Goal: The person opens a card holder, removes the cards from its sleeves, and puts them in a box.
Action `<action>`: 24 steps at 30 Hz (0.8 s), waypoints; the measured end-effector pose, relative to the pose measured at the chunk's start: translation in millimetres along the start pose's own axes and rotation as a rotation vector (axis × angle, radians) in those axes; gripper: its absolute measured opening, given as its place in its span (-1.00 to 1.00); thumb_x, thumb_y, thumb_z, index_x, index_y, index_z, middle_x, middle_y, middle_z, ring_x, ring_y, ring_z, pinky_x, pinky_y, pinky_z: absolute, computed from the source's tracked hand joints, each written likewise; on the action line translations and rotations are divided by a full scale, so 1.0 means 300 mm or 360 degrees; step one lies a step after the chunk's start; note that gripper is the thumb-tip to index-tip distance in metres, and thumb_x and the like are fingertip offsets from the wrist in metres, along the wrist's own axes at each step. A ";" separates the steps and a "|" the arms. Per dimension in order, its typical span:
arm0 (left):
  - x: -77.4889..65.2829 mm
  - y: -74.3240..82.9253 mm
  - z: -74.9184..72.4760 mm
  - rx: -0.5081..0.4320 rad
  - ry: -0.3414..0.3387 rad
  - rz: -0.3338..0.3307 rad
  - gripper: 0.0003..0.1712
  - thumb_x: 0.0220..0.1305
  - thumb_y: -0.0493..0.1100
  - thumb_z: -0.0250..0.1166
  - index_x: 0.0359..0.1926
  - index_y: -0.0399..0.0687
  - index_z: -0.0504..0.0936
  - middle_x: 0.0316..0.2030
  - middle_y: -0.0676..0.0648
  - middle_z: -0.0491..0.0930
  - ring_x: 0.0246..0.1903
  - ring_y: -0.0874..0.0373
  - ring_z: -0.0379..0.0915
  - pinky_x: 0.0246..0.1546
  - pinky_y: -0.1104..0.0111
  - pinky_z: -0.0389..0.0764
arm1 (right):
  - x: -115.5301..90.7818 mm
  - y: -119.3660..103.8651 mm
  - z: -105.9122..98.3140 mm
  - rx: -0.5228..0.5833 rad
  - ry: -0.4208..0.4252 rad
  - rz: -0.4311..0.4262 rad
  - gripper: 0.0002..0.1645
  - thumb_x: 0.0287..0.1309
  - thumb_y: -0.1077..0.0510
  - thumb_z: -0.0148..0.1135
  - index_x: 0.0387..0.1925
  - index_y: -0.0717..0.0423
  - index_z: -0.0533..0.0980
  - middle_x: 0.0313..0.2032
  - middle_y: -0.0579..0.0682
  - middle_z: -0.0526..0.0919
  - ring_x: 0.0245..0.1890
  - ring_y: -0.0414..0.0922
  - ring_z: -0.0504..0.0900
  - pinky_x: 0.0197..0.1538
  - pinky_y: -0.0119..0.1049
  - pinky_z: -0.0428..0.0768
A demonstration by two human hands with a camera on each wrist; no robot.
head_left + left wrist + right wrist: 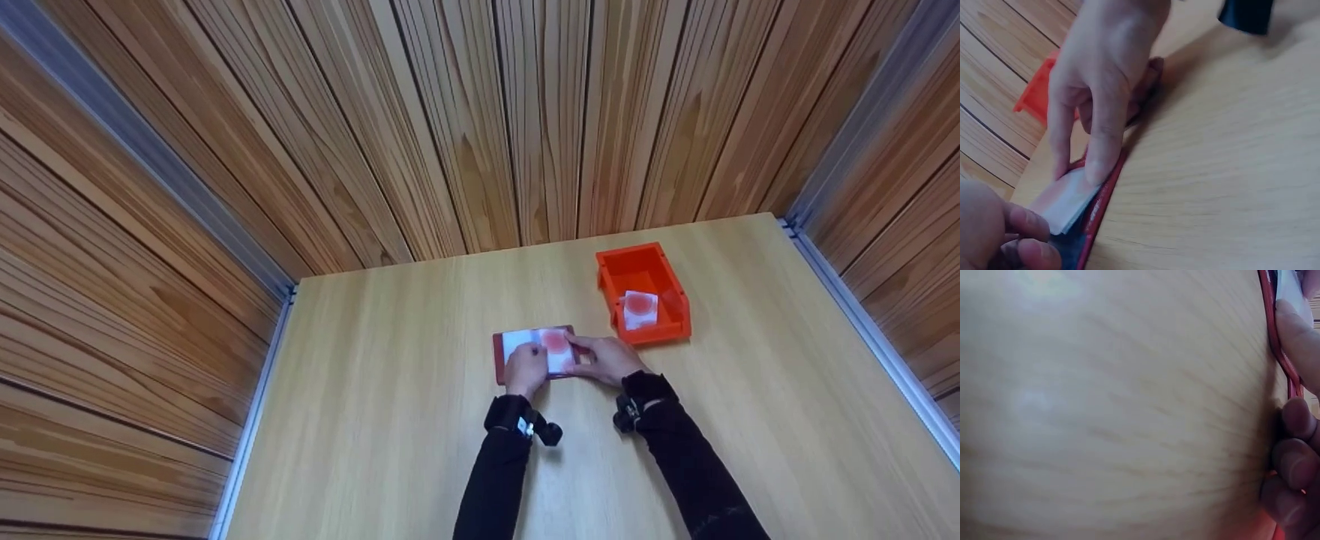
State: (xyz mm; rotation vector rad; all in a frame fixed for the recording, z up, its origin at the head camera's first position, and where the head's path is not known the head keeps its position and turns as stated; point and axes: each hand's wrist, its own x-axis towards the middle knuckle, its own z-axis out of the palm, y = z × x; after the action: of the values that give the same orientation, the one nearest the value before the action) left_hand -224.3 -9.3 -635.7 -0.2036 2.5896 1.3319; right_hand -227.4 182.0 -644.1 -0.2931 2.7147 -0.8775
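Observation:
A shallow dark-red-edged holder (498,360) lies on the table before both hands. On it lies a pale stack of thin cards or papers (557,343) bearing a reddish circle. My right hand (611,359) pinches the stack's right end between thumb and fingers; in the left wrist view the stack (1067,199) tilts up from the holder. My left hand (526,367) is over the middle of the holder with fingers curled. Its fingertips (1028,222) are close to the stack's near corner; whether they grip an edge is hidden. The right wrist view catches only the right fingers (1294,464) beside the red edge.
An orange bin (634,259) stands behind and right of the right hand. Inside it lies a white packet or card (640,310) with a red circle. Wood-plank walls (465,135) rise behind and at both sides of the light wooden table (360,420).

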 end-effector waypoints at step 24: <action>-0.015 -0.121 -0.238 -0.0016 0.0156 0.0084 -0.76 0.54 -0.15 0.12 -0.24 -0.16 0.63 -0.14 -0.17 0.72 -0.07 -0.05 0.63 0.02 0.12 0.59 | -0.007 -0.004 0.001 -0.0050 -0.0012 -0.0007 -0.01 0.15 -0.12 0.52 0.54 -0.16 0.26 0.37 0.14 0.54 0.28 0.13 0.57 0.36 0.14 0.50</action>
State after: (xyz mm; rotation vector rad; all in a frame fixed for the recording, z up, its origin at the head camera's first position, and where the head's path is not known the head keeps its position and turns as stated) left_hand -221.4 -88.3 -622.6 -0.2081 2.6874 1.3861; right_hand -225.2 181.3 -643.2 -0.3083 2.7239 -0.8339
